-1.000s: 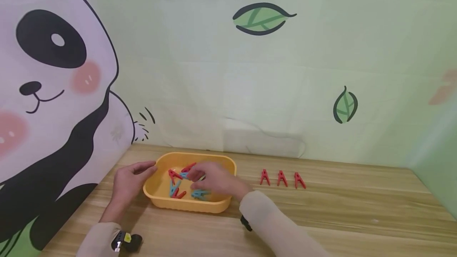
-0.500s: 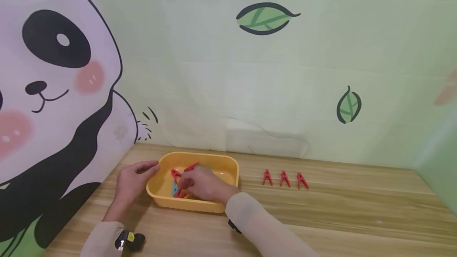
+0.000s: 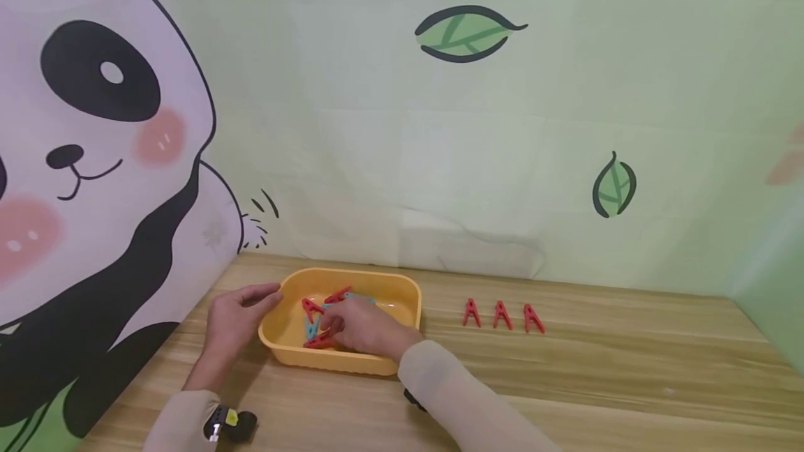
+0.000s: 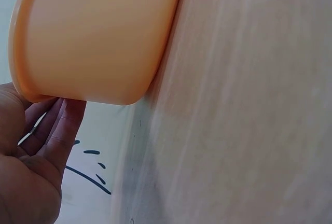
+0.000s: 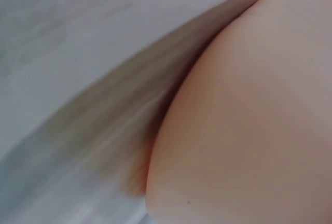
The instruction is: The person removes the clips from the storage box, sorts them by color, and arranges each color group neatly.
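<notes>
A yellow plastic basket [image 3: 339,361] stands on the table with several red and blue clothespins inside. My left hand [image 3: 232,319] holds its left end, thumb and fingertips at the rim; the left wrist view shows the fingers [image 4: 67,125] against the outer wall. My right hand [image 3: 361,326] reaches in over the front right, its fingertips pinching a red clothespin [image 3: 317,341] low in the basket. Around those fingers lie another red clothespin [image 3: 311,309], a blue clothespin [image 3: 310,327] and a red one at the back. The hand hides part of the pile.
Right of the basket, three red clothespins stand in a row: the left clothespin [image 3: 471,312], the middle clothespin [image 3: 502,315] and the right clothespin [image 3: 533,318]. A panda-and-leaf backdrop [image 3: 352,159] rises behind the wooden table [image 3: 603,361].
My right hand has moved left and down inside the basket, and the red clothespin at its fingertips has turned. My left hand has stayed at the rim. The head view has shifted slightly.
</notes>
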`<state>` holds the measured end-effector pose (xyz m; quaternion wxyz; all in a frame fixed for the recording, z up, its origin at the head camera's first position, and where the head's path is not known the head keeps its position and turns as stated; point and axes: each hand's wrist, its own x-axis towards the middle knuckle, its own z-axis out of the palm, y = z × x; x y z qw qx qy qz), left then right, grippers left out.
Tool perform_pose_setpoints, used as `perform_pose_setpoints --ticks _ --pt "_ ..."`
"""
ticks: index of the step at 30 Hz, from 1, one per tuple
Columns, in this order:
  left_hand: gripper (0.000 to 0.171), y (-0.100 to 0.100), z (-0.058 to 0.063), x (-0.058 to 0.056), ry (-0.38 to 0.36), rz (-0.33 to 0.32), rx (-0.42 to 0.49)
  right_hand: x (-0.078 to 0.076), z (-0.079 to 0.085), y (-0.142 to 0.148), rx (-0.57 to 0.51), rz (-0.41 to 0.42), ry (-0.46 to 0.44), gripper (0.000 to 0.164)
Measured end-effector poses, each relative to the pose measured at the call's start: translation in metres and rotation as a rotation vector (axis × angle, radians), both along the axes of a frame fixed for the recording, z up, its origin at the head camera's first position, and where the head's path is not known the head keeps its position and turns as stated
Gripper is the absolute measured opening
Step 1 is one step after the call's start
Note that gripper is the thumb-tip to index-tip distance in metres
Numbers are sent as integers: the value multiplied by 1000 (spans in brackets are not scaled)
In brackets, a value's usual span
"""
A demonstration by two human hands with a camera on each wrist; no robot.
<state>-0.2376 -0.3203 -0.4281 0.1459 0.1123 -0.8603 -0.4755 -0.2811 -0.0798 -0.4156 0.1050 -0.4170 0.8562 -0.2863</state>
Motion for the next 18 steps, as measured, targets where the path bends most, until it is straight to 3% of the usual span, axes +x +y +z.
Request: perform_pose_setpoints --ticks 9,18 --pt "37 -1 0 0 -6 4 0 -4 0 -6 51 10 144 18" --pt "37 -1 -2 0 5 2 -14 -4 1 -10 95 36 160 19"
